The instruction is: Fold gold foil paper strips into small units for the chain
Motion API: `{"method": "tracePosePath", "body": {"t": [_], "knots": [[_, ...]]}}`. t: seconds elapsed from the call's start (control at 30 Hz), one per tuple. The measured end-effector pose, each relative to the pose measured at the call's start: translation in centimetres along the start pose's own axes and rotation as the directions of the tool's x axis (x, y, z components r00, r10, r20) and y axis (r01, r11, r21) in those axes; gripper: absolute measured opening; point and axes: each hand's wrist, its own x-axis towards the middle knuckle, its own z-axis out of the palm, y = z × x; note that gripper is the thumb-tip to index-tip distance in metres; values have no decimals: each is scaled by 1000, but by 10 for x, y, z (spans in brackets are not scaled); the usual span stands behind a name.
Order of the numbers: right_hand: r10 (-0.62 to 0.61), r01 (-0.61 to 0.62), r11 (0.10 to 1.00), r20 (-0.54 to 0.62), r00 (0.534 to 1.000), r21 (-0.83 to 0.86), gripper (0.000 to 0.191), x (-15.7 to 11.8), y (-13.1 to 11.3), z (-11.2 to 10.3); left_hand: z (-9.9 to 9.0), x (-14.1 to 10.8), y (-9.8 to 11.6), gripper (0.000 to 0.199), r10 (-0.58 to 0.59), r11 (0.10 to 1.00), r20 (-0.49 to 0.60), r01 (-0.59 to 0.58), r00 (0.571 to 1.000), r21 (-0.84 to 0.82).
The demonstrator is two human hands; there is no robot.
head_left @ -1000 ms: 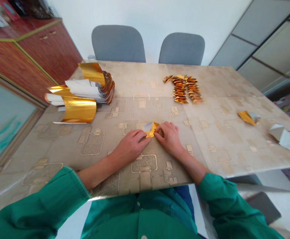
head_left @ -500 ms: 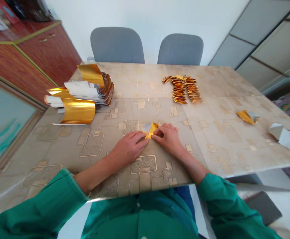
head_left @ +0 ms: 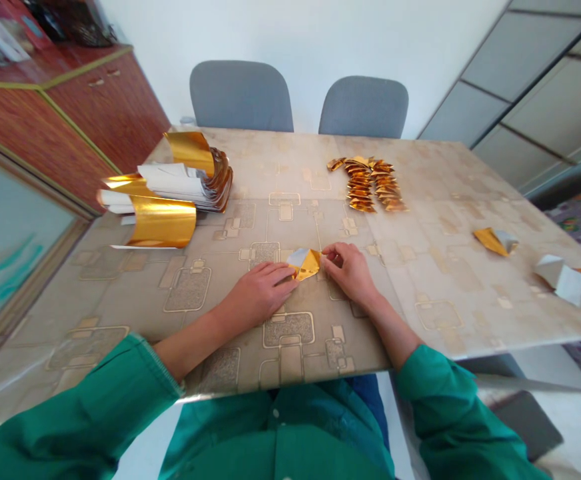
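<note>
A small, partly folded piece of gold paper [head_left: 307, 265] with a whitish back lies on the patterned tablecloth in front of me. My left hand [head_left: 266, 290] holds its left edge, fingers pressed together on it. At its right corner, my right hand [head_left: 345, 267] pinches the paper between curled fingers and thumb. The fold stands slightly raised between the two hands.
Stacked gold and white sheets [head_left: 165, 223] lie at the left. Rows of folded gold pieces [head_left: 360, 187] are at the back centre. Loose folded papers [head_left: 493, 241] rest at the right. Two grey chairs [head_left: 243, 97] stand behind the table [head_left: 440, 280].
My right hand has shifted slightly right and up, from the front of the gold paper to its right corner. More of the paper's gold face shows. The view has tilted slightly.
</note>
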Motion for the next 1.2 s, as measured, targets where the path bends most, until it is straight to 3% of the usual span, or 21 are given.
{"method": "tracePosePath", "body": {"t": [0.23, 0.47, 0.8, 1.2], "knots": [[-206, 225, 968, 169, 964, -107, 9, -4, -7, 4, 2, 4, -9, 20, 19, 999, -47, -20, 999, -29], [-412, 439, 894, 218, 885, -94, 16, -1, -8, -2, 9, 14, -5, 18, -63, 998, -35, 63, 997, 13], [-451, 501, 854, 282, 847, -141, 15, -4, -10, -3, 3, 8, -10, 16, -147, 977, 3, 145, 989, 158], [-463, 500, 857, 239, 854, -126, 18, -4, -7, 1, 3, 6, -4, 16, -85, 982, 64, 73, 994, 172]]}}
